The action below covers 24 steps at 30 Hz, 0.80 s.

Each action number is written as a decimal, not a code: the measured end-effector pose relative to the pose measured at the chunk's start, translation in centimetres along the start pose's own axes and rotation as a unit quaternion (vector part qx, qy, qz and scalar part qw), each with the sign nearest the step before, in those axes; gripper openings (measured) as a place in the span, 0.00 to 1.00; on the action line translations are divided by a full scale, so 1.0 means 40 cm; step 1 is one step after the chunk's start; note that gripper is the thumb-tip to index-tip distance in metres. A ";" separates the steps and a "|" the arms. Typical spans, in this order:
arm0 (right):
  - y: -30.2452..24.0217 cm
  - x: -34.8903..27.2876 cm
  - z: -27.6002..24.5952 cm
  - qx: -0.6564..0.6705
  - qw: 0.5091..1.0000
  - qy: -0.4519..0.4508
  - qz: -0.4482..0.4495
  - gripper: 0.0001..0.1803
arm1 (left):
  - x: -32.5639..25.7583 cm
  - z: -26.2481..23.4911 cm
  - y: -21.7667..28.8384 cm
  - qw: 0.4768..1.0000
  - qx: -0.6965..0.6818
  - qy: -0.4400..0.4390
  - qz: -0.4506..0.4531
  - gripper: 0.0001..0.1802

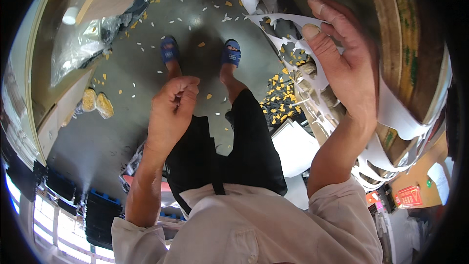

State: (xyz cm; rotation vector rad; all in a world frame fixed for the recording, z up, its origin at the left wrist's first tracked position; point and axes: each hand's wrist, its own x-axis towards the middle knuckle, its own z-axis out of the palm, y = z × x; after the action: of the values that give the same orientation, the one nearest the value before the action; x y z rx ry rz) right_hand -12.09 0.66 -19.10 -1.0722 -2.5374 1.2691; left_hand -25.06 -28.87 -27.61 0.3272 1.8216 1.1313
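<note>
My left hand (172,110) is raised in front of my left thigh, its fingers curled in and pressed together. Whatever it may hold is hidden by the fingers. My right hand (344,58) is up at the right, beside a white sheet full of cut-out holes (320,71). A narrow strip of that sheet runs between my thumb and bent fingers, which grip it. From there the sheet hangs in loops downward past my right forearm, and more white bands (403,120) wrap over the brown curved board at the right.
Small yellow and white scraps lie scattered on the grey floor (132,142), with a heap of yellow and black pieces (281,100) at the right. White boards (295,146) stand near my knee. A clear plastic bag (78,54) hangs at the left. My feet wear blue slippers (231,53).
</note>
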 end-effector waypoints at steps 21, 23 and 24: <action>0.058 -0.220 0.257 0.081 0.976 0.198 0.040 0.14 | -0.040 -0.128 -0.107 0.950 0.227 -0.209 -0.043 0.11; 0.061 -0.241 0.276 0.098 0.971 0.211 0.051 0.14 | -0.041 -0.129 -0.109 0.945 0.220 -0.226 -0.082 0.12; 0.062 -0.251 0.287 0.103 0.970 0.214 0.059 0.14 | -0.045 -0.131 -0.114 0.941 0.232 -0.233 -0.075 0.12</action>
State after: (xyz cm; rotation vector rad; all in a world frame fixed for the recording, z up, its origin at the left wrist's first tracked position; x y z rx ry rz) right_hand -7.70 -12.30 -26.26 -1.2994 -2.0073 1.1431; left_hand -27.34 -35.40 -29.52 0.6587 1.6275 0.4495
